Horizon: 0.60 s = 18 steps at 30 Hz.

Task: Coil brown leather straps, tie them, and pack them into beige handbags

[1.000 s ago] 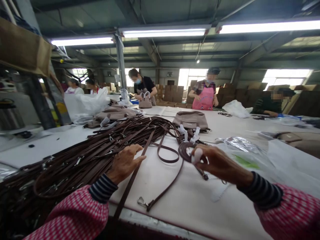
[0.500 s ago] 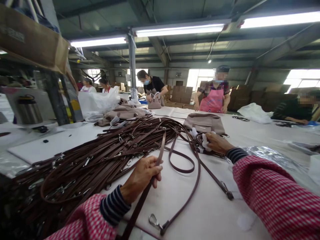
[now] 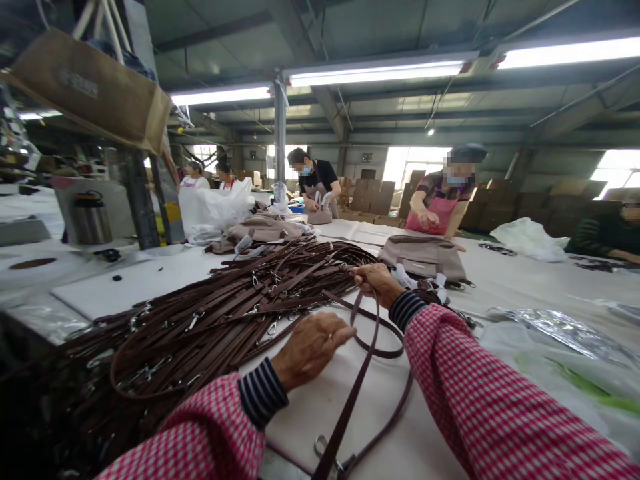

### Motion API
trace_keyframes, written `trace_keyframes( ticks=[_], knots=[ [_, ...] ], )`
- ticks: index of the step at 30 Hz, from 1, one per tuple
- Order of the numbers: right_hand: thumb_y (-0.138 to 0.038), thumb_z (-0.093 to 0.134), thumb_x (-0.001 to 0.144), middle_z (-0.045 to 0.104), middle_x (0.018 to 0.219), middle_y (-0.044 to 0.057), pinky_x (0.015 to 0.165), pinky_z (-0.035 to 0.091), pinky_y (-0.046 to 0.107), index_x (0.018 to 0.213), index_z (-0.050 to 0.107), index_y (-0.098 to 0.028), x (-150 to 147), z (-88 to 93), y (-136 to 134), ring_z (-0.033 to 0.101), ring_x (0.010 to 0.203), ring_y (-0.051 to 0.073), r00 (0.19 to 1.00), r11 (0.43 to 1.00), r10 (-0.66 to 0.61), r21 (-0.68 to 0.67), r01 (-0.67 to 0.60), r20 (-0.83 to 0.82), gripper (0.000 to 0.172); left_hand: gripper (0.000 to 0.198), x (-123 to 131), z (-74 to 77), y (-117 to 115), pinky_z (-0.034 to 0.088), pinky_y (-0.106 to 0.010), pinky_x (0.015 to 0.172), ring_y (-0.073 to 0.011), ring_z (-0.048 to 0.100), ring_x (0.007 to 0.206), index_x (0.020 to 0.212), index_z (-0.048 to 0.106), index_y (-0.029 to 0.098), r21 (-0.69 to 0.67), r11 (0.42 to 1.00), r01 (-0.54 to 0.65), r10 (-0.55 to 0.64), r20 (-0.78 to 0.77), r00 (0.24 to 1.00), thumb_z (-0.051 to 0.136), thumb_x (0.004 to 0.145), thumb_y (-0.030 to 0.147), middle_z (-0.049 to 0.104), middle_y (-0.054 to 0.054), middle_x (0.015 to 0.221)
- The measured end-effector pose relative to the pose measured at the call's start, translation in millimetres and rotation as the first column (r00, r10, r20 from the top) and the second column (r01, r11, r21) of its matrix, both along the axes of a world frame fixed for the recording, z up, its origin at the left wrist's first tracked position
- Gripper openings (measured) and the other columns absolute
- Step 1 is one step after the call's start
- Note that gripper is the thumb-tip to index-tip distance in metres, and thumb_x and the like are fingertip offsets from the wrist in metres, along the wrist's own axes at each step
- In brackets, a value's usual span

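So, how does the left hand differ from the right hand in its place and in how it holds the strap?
The left hand is near the body, low over the white table; the right hand is stretched farther out, at the end of the strap pile. The left hand seems to pinch the brown strap with its fingertips, while the right hand closes round the strap's loop from above. Both hold the same strap.

— Where does the strap (image 3: 350,400) end?
— Off the near edge, past its half-covered clasp (image 3: 320,445).
— And the strap pile (image 3: 200,327)?
— Its near left end sinks into dark. My right hand (image 3: 375,281) hides part of the grey bag (image 3: 425,253); my left hand's (image 3: 313,343) fingertips curl out of sight.
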State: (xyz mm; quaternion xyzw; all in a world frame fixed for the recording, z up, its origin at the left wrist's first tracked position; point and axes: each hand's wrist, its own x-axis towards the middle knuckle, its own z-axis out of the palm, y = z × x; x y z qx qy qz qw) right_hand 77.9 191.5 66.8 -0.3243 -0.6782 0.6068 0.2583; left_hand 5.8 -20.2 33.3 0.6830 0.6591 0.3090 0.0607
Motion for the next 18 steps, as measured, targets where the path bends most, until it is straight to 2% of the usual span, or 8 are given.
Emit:
trace_keyframes(
  ticks=[2, 3, 5, 7, 9, 12, 14, 18],
  knots=[
    [-0.034, 0.064, 0.103, 0.055, 0.07, -0.006, 0.041, 0.037, 0.015, 0.093, 0.063, -0.013, -6, 17.8, 10, 0.044, 0.047, 0.004, 0.997, 1.0, 0.002, 0.007, -0.001, -0.083, 0.023, 0.031, -30, 5.0, 29, 0.045, -0.039, 0.107, -0.0244, 0.062, 0.114, 0.096, 0.071, 0.022, 0.02, 0.997, -0.075, 0.076, -0.039, 0.996, 0.046, 0.106, 0.037, 0.072, -0.006, 0.111],
    [-0.031, 0.063, 0.103, 0.052, 0.065, -0.007, 0.038, 0.032, 0.014, 0.089, 0.061, -0.013, -9, 26.6, 14, 0.04, 0.044, 0.003, 0.992, 1.0, 0.003, 0.011, -0.002, -0.124, 0.023, 0.021, -44, 6.1, 46, 0.043, -0.043, 0.112, -0.0273, 0.057, 0.126, 0.107, 0.071, 0.023, 0.022, 0.994, -0.109, 0.11, -0.037, 0.993, 0.055, 0.102, 0.036, 0.07, -0.007, 0.123],
    [-0.023, 0.062, 0.101, 0.046, 0.056, -0.009, 0.034, 0.023, 0.014, 0.083, 0.059, -0.013, -13, 43.3, 20, 0.033, 0.039, 0.002, 0.982, 1.0, 0.023, 0.011, -0.021, -0.185, 0.021, 0.029, -72, 4.7, 78, 0.039, -0.055, 0.116, -0.0334, 0.047, 0.141, 0.123, 0.067, 0.025, 0.014, 0.979, -0.202, 0.202, -0.012, 0.979, 0.067, 0.096, 0.033, 0.064, -0.009, 0.14],
    [-0.016, 0.063, 0.095, 0.043, 0.048, -0.009, 0.032, 0.018, 0.015, 0.08, 0.06, -0.012, -11, 57.9, 24, 0.03, 0.036, 0.003, 0.975, 0.997, 0.072, 0.005, -0.073, -0.212, 0.015, 0.043, -97, 0.1, 104, 0.038, -0.063, 0.116, -0.0367, 0.045, 0.142, 0.136, 0.061, 0.023, 0.004, 0.953, -0.303, 0.303, 0.043, 0.952, 0.069, 0.095, 0.035, 0.057, -0.013, 0.148],
    [-0.015, 0.066, 0.089, 0.04, 0.045, -0.009, 0.031, 0.017, 0.016, 0.083, 0.064, -0.009, -4, 69.8, 26, 0.028, 0.035, 0.003, 0.963, 0.991, 0.134, 0.003, -0.137, -0.233, 0.008, 0.048, -119, -4.6, 122, 0.045, -0.062, 0.111, -0.0345, 0.054, 0.135, 0.141, 0.057, 0.019, 0.007, 0.925, -0.38, 0.377, 0.117, 0.919, 0.067, 0.098, 0.038, 0.057, -0.014, 0.147],
    [-0.019, 0.067, 0.087, 0.035, 0.045, -0.012, 0.032, 0.02, 0.015, 0.09, 0.067, -0.009, 11, 82.1, 28, 0.024, 0.036, 0.003, 0.934, 0.981, 0.19, 0.032, -0.19, -0.303, 0.01, 0.043, -141, -5.2, 133, 0.057, -0.051, 0.099, -0.0273, 0.065, 0.117, 0.136, 0.059, 0.018, 0.036, 0.895, -0.445, 0.426, 0.225, 0.876, 0.064, 0.1, 0.04, 0.062, -0.012, 0.136],
    [-0.02, 0.067, 0.087, 0.034, 0.045, -0.011, 0.033, 0.02, 0.015, 0.088, 0.066, -0.01, 19, 86.6, 26, 0.024, 0.037, 0.003, 0.922, 0.977, 0.213, 0.052, -0.208, -0.324, 0.011, 0.039, -149, 0.1, 132, 0.06, -0.046, 0.093, -0.0248, 0.068, 0.109, 0.132, 0.062, 0.016, 0.058, 0.877, -0.477, 0.446, 0.27, 0.853, 0.064, 0.101, 0.039, 0.065, -0.011, 0.129],
    [-0.021, 0.074, 0.083, 0.038, 0.047, -0.01, 0.034, 0.02, 0.016, 0.087, 0.067, -0.01, 29, 96.8, 3, 0.026, 0.039, 0.004, 0.901, 0.951, 0.31, 0.081, -0.299, -0.304, 0.014, 0.037, -140, 20.1, 115, 0.057, -0.047, 0.097, -0.0253, 0.066, 0.112, 0.127, 0.064, 0.016, 0.168, 0.862, -0.479, 0.427, 0.271, 0.863, 0.068, 0.098, 0.038, 0.066, -0.011, 0.128]
  ],
)
